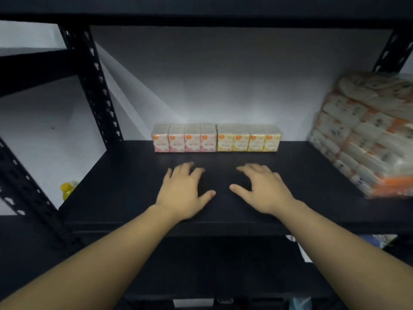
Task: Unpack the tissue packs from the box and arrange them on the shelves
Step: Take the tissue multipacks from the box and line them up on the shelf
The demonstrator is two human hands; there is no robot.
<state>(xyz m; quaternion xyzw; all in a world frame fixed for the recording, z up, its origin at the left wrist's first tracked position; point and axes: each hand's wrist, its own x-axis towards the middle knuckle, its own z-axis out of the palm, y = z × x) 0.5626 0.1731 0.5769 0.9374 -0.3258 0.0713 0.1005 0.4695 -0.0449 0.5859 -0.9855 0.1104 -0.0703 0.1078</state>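
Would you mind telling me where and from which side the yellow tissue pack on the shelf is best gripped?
Take the yellow tissue pack by its two short ends, coming from the front, probably with both hands. It stands against the back wall, and the pink tissue pack butts its left end, so slide it forward first. Both the left hand and the right hand are empty.

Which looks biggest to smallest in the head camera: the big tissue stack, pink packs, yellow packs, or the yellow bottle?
1. Big tissue stack, partly cut off at the right edge.
2. Pink packs and yellow packs: they look alike, so no ranking.
3. Yellow bottle, smallest, though partly hidden.
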